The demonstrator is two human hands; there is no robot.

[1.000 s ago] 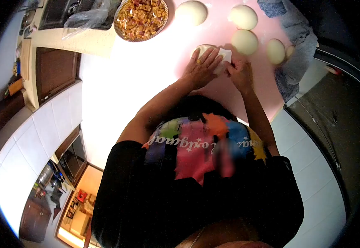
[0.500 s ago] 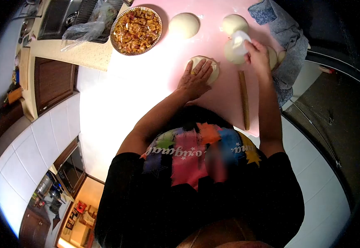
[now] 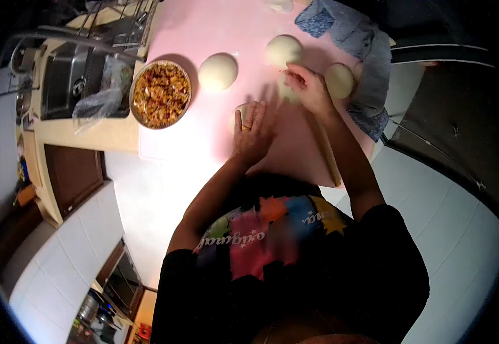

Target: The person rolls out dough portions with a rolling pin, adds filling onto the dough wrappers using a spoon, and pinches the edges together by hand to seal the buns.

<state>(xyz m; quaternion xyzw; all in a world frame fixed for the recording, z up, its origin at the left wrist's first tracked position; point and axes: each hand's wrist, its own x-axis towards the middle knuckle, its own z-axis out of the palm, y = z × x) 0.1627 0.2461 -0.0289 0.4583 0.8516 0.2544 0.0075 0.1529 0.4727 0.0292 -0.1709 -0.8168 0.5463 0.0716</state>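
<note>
My left hand (image 3: 255,135) lies with fingers spread on a flattened round of dough (image 3: 240,112), covering part of it. My right hand (image 3: 311,89) hovers beside another pale dough piece (image 3: 287,92), its fingers loosely bent and nothing visible between them. Just beyond that sits a smooth dough ball (image 3: 284,50). To the left is a larger dough ball (image 3: 218,72), and a further dough piece (image 3: 339,81) rests right of my right hand. A wooden rolling pin (image 3: 325,148) lies partly behind my right forearm.
A bowl of chopped, reddish-brown filling (image 3: 161,94) stands on the left of the pink mat (image 3: 175,146). Farther left are a clear plastic bag (image 3: 101,102) and a sink (image 3: 60,83). A grey-blue cloth (image 3: 370,69) lies along the right edge; a whitish object (image 3: 279,5) is at the top.
The view has shifted, so the table appears lower and farther left. The white object that was in my right hand no longer shows there. My left hand remains on the flattened dough.
</note>
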